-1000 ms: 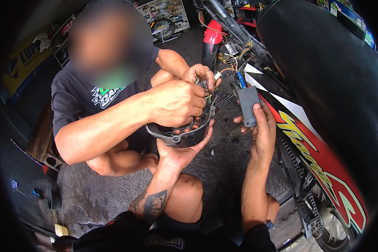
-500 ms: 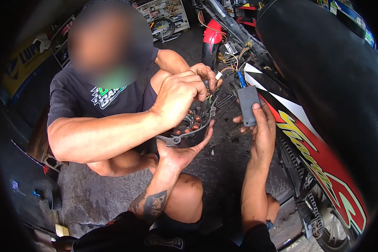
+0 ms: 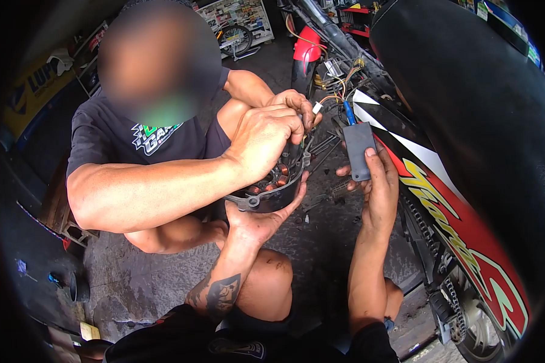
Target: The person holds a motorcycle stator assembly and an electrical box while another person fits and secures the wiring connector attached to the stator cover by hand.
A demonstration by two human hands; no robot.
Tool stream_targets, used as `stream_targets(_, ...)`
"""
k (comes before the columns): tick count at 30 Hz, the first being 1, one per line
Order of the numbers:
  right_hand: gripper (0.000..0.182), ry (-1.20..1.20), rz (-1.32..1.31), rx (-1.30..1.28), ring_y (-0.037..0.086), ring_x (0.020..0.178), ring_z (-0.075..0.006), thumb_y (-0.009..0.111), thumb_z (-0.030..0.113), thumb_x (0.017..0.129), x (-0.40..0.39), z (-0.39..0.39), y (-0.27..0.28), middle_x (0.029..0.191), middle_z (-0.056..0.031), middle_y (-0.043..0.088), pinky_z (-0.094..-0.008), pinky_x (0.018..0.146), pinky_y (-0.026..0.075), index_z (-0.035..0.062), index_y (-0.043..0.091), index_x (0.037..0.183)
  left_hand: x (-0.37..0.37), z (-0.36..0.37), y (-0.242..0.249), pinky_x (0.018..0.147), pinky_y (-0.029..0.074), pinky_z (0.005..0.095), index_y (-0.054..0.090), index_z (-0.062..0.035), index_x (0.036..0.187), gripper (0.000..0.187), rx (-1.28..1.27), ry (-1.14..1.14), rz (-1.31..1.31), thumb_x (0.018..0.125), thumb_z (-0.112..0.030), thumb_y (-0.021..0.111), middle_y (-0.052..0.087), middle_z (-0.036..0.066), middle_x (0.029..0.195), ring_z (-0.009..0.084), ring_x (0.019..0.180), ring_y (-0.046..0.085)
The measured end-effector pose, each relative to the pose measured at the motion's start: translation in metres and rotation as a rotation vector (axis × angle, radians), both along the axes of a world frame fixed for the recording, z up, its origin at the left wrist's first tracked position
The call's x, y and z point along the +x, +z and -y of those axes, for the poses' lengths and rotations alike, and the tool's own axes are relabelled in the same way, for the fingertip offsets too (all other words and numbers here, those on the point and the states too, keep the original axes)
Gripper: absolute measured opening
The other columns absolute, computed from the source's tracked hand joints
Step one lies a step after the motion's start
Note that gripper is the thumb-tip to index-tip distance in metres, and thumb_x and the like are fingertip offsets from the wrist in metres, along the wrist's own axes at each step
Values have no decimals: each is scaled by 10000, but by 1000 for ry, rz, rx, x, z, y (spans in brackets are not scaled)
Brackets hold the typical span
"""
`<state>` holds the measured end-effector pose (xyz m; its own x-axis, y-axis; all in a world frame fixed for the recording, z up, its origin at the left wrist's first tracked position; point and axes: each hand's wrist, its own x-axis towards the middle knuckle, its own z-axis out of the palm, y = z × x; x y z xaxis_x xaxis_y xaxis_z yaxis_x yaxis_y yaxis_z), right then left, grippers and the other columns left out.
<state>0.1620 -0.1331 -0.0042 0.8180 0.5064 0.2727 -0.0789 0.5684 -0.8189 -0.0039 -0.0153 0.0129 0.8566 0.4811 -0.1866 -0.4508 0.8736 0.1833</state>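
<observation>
My left hand (image 3: 254,225) supports a dark metal engine cover (image 3: 271,199) from below, its palm and fingers against the rim. Copper coils (image 3: 281,175) show inside the cover. My right hand (image 3: 378,181) grips a flat grey box (image 3: 360,151), thumb on its front face. A blue connector (image 3: 349,114) with wires joins the box's top. Facing me, another person's two hands (image 3: 263,130) are above the cover, fingers pinched near a white connector (image 3: 317,107). Their fingers hide part of the wiring.
A motorcycle fills the right side, with a black seat (image 3: 466,78), a red side panel (image 3: 466,224) and a chain (image 3: 454,302). Tools (image 3: 327,148) lie on the dark floor (image 3: 139,272) beyond the cover. A crouching person (image 3: 112,139) is at the left.
The other person's hands have shifted slightly over the cover, and the white connector has moved a little to the right. My hands have barely moved.
</observation>
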Motion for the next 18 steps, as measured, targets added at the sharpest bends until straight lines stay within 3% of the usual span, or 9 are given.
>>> stream_targets(18, 474, 16, -13, 7, 705, 708, -173, 569, 315, 978, 2, 1, -1, 1129, -176, 698, -215, 495, 473, -29, 533, 1302, 0, 0, 3, 1096, 403, 561, 336, 69, 1448, 853, -48, -1, 16, 940, -616, 336, 394, 322, 1438, 471, 1320, 442)
